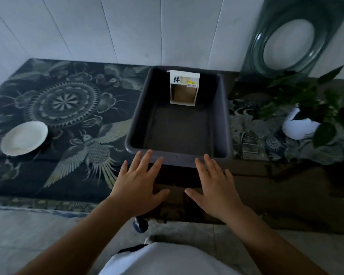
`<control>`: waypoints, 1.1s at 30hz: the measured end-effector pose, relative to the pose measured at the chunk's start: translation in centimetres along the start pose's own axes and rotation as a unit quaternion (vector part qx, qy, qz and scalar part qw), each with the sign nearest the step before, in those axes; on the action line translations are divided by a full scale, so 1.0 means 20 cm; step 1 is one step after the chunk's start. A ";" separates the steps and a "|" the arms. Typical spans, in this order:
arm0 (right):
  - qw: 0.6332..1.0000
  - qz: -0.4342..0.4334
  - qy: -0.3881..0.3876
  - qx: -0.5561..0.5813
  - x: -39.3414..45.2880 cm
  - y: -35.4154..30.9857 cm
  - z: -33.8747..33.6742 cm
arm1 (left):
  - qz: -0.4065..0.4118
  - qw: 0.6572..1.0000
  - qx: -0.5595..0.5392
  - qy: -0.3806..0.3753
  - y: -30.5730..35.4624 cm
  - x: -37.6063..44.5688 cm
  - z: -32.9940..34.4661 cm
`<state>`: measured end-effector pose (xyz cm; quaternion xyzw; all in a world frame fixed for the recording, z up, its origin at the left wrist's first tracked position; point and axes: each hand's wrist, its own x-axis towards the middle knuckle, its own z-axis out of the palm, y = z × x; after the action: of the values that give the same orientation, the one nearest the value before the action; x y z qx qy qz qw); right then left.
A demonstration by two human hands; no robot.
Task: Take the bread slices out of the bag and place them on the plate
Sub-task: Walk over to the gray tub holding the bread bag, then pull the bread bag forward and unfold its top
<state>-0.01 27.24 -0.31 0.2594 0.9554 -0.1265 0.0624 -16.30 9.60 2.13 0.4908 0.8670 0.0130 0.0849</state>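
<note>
A white bread bag (183, 88) with a printed character and a yellow label stands against the far wall of a dark plastic bin (220, 120); a brown loaf shows through its window. An empty white plate (24, 138) lies on the patterned cloth at the far left. My left hand (137, 182) and my right hand (216, 185) hover side by side, palms down and fingers spread, just in front of the bin's near rim. Neither hand holds anything.
A dark patterned cloth (72, 108) covers the left part of the table. A potted green plant in a white pot (300, 126) stands at the right. A dark oval-framed object (266, 26) leans on the white tiled wall behind.
</note>
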 end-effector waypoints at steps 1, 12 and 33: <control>1.000 0.001 0.002 -0.004 0.02 -0.02 0.00 | 0.004 1.000 -0.001 0.005 -0.02 0.02 -0.01; 0.997 0.078 0.026 -0.003 0.22 -0.09 -0.04 | 0.073 0.997 -0.004 0.008 -0.21 0.29 -0.06; 0.997 0.072 0.034 -0.001 1.20 0.30 -0.29 | 0.061 0.998 -0.015 0.011 -0.25 1.32 -0.19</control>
<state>-17.75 45.40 -0.39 0.3315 0.9360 -0.1118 0.0395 -34.56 29.80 1.82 0.5417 0.8358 0.0365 0.0813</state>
